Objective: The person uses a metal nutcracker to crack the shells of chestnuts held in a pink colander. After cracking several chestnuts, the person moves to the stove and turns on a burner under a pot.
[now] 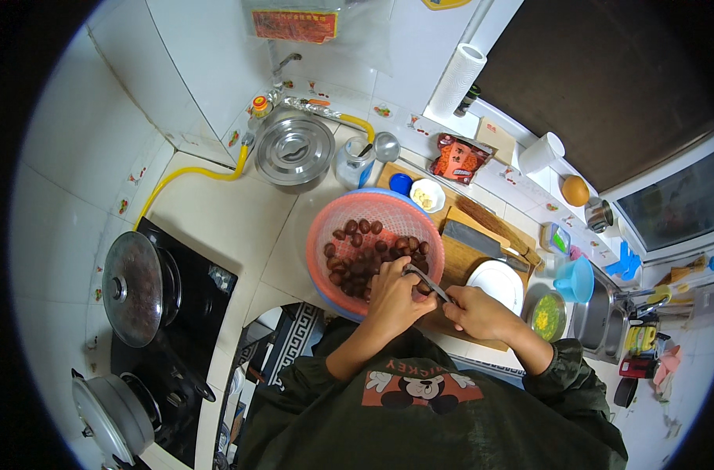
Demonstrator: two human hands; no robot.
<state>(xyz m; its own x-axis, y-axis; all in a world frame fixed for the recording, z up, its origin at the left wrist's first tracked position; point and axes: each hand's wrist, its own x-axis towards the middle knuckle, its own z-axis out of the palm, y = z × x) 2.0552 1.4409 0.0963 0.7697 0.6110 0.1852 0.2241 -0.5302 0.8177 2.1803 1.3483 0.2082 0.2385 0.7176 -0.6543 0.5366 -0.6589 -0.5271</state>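
Note:
A pink plastic colander (317, 235) holds many glossy brown chestnuts (357, 267) and sits in a blue basin (327, 306), whose rim shows around it. My left hand (392, 296) is over the colander's near right side, its thumb and forefinger around a single chestnut (423, 288). In my right hand (480, 311) is a metal cutting tool (426, 279); its handle is mostly covered by my fingers. The tool's tip lies across the held chestnut, beside my left forefinger. Whether the blade has entered the shell is too small to tell.
Right of the basin, a wooden cutting board (460, 267) carries a cleaver (474, 239), a brush (498, 226), a white plate (497, 285) and a small bowl (427, 195). Behind stand a lidded steel pot (295, 150) and a glass jar (352, 164). A covered pan (132, 288) rests on the stove at left.

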